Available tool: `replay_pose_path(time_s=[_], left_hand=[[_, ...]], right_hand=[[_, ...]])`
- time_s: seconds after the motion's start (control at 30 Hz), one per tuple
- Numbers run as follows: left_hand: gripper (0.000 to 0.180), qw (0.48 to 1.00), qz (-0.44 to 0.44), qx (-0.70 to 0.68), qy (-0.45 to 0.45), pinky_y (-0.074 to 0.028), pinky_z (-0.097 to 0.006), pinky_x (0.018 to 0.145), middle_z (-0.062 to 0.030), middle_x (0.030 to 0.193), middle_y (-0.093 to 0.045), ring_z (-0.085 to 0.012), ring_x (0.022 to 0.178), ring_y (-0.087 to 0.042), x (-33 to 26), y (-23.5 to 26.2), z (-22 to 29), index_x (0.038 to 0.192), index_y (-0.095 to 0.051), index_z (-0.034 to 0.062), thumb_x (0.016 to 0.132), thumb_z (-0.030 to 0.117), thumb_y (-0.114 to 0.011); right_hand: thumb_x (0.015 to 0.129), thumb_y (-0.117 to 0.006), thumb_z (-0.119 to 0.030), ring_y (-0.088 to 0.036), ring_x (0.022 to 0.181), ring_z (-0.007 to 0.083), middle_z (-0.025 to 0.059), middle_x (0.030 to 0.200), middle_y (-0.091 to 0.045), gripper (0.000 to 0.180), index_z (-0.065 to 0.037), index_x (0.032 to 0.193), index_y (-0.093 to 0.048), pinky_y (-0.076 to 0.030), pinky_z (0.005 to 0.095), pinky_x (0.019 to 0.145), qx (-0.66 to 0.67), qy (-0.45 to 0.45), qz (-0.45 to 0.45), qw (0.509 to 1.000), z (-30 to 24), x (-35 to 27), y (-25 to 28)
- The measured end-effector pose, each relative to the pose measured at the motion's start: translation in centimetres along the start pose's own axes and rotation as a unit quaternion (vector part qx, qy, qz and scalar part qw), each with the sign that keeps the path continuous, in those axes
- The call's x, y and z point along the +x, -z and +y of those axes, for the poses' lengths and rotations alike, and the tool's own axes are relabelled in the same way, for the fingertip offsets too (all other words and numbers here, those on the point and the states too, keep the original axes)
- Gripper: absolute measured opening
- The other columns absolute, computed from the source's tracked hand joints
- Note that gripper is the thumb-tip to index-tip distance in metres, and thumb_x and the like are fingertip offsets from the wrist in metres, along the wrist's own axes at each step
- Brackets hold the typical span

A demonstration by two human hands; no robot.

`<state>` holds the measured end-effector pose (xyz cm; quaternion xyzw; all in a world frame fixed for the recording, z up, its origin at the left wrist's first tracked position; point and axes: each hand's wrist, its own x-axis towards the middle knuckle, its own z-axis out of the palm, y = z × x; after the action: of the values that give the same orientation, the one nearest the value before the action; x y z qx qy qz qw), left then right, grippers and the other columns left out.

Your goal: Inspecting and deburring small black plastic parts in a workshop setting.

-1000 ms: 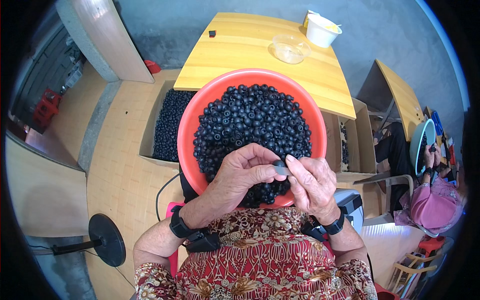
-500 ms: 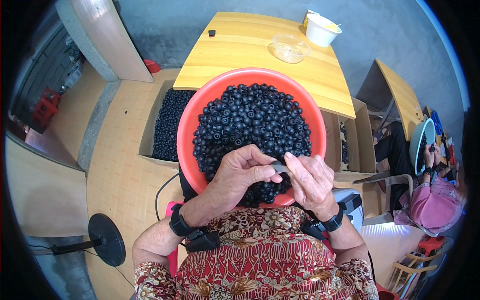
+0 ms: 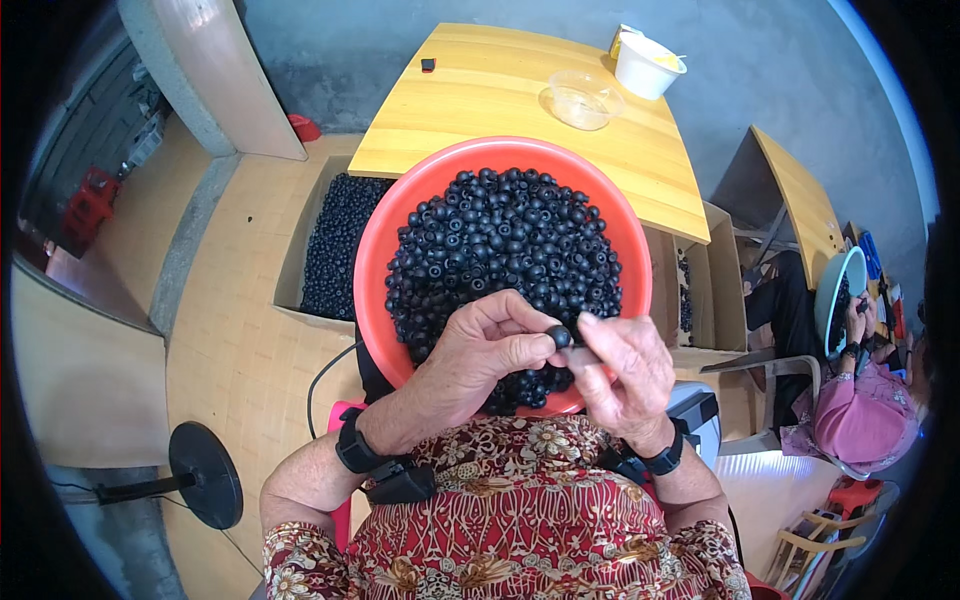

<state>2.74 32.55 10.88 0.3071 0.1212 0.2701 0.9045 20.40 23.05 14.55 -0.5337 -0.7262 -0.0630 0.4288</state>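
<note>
A red basin (image 3: 641, 255) sits in front of me, heaped with black round pieces (image 3: 510, 235); many show a hole, like beads. Over the near part of the heap, my left hand (image 3: 485, 348) pinches one black bead-like piece (image 3: 559, 336) between thumb and fingertips. Close beside it, my right hand (image 3: 634, 375) is closed on a small flat grey blade (image 3: 580, 356), whose end is at or near the piece. The blade is blurred, and I cannot tell whether it touches.
Behind the basin stands a wooden table (image 3: 470, 90) with a clear bowl (image 3: 585, 100) and a white tub (image 3: 648, 66). Cardboard boxes (image 3: 345, 245) (image 3: 722, 285) flank the basin. A black round stand base (image 3: 206, 475) is on the left floor. Another person (image 3: 865, 415) works at right.
The black piece now shows more fully at my left fingertips. My right hand has shifted slightly down and right, tilting with the blade.
</note>
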Motion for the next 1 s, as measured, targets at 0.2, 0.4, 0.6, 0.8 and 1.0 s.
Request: replay_pose_path(time_s=[0.2, 0.4, 0.6, 0.8, 1.0], left_hand=[[0.010, 0.999, 0.025, 0.026, 0.019, -0.056, -0.030, 0.089, -0.0039, 0.103, -0.072, -0.0130, 0.097, -0.069, 0.1, 0.2, -0.5, 0.101, -0.067, 0.0072, 0.092, 0.005, -0.072], [0.009, 0.999, 0.023, -0.008, 0.041, -0.057, -0.030, 0.088, -0.0046, 0.101, -0.072, -0.0125, 0.095, -0.069, 0.0, 0.2, -0.2, 0.100, -0.067, 0.0070, 0.093, 0.006, -0.072], [0.010, 0.999, 0.021, -0.008, 0.038, -0.057, -0.030, 0.088, -0.0043, 0.101, -0.072, -0.0122, 0.095, -0.069, 0.1, 0.2, -0.3, 0.101, -0.067, 0.0072, 0.093, 0.007, -0.072], [0.011, 0.999, 0.020, -0.008, 0.035, -0.057, -0.030, 0.087, -0.0043, 0.101, -0.072, -0.0121, 0.095, -0.069, 0.2, 0.5, -0.5, 0.102, -0.066, 0.0077, 0.093, 0.008, -0.073], [0.010, 0.995, 0.063, 0.064, 0.032, -0.057, -0.032, 0.087, -0.0075, 0.100, -0.073, -0.0150, 0.094, -0.070, 0.4, 0.3, 1.0, 0.101, -0.066, 0.0056, 0.093, 0.001, -0.069]], right_hand=[[0.066, -0.079, 0.002, -0.060, 0.069, 0.0212, 0.0068, 0.090, -0.065, 0.048, -0.003, 0.113, -0.074, -0.049, 0.0326, 0.059, -0.028, 0.029, -0.045, 0.998, -0.1, 0.0, 0.1], [0.066, -0.081, -0.001, -0.058, 0.068, 0.0181, 0.0042, 0.092, -0.064, 0.049, -0.004, 0.114, -0.074, -0.047, 0.0310, 0.056, -0.055, 0.071, -0.040, 0.995, 0.0, -0.1, 0.1], [0.066, -0.081, -0.002, -0.058, 0.069, 0.0187, 0.0044, 0.093, -0.064, 0.049, -0.005, 0.115, -0.073, -0.047, 0.0312, 0.057, -0.043, 0.055, -0.043, 0.997, 0.1, -0.1, 0.0], [0.063, -0.078, -0.002, -0.059, 0.069, 0.0204, 0.0059, 0.093, -0.064, 0.047, -0.005, 0.110, -0.073, -0.048, 0.0326, 0.058, -0.040, 0.050, -0.044, 0.997, 0.2, -0.2, -0.2], [0.067, -0.075, -0.001, -0.062, 0.071, 0.0230, 0.0079, 0.090, -0.065, 0.038, -0.005, 0.105, -0.072, -0.049, 0.0346, 0.061, -0.017, 0.038, -0.050, 0.998, 0.6, -0.5, -0.2]])
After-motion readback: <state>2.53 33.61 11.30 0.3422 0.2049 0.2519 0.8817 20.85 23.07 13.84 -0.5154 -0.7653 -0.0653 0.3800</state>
